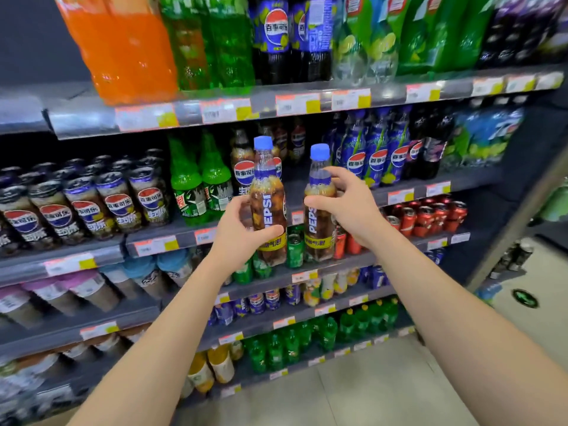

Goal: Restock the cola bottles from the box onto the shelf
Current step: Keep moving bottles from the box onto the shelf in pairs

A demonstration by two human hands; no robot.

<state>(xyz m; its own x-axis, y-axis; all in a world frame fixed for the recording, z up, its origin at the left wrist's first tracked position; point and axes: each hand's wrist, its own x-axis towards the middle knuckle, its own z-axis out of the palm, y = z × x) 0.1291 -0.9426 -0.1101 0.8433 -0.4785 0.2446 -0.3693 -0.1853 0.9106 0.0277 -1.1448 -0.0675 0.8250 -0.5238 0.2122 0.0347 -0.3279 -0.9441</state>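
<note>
Two clear plastic blue-capped cola bottles (268, 192) hang upright before the grey metal shelf (467, 183), left hand (242, 230) gripping one, right hand (349, 206) the other; best slide both into the gap, labels forward.

Two upright blue-capped cola bottles (268, 207), side by side

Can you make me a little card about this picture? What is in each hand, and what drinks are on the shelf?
left hand: grips the left clear plastic blue-capped Pepsi cola bottle, upright
right hand: holds the right clear plastic blue-capped Pepsi cola bottle, upright
the two bottles: side by side, not touching, in front of the grey metal shelf
other drinks: green plastic soda bottles, red drink cans
box: not in view
</note>
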